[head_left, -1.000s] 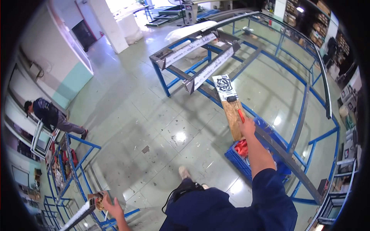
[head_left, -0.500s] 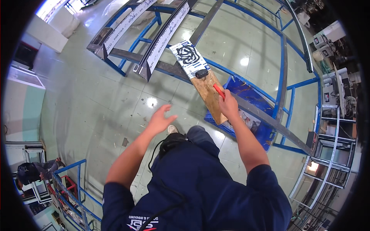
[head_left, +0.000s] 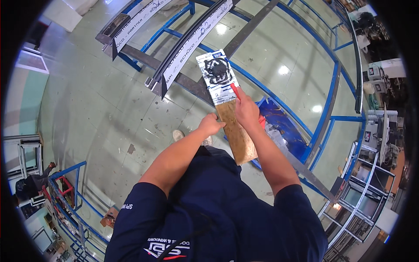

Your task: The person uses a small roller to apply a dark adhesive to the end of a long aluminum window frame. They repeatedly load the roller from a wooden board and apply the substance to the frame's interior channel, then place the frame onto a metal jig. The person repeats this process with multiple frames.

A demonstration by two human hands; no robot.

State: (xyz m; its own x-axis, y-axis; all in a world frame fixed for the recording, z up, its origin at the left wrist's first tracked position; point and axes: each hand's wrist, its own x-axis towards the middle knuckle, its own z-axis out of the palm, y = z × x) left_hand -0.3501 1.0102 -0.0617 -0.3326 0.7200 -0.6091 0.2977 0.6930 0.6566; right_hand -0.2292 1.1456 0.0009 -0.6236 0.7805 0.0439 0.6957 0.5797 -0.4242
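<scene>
A long wooden board point(head_left: 235, 131) lies across the frame's bars, its far part covered by white-and-blue printed film point(head_left: 224, 94). On the film sits a tangled black strip point(head_left: 218, 72) with a darker clump in its middle. My left hand point(head_left: 211, 125) grips the board's left edge, thumb over the top. Above the board's right side, my right hand point(head_left: 247, 111) is closed round a red-handled tool point(head_left: 235, 90). One red end points toward the black strip; the rest of the tool is hidden by the hand, so its kind is unclear.
Blue metal trestle frames point(head_left: 321, 91) with dark bars surround the board. Film-covered profiles point(head_left: 192, 46) rest at the far left. Under the board's right side stands a blue crate point(head_left: 283, 118) with scraps. Another person point(head_left: 28, 185) is at the left edge; a metal rack point(head_left: 362, 196) stands right.
My left hand has come from the air onto the board's edge. My right hand has moved farther up the board. A black lump near the bare wood now appears gone from there.
</scene>
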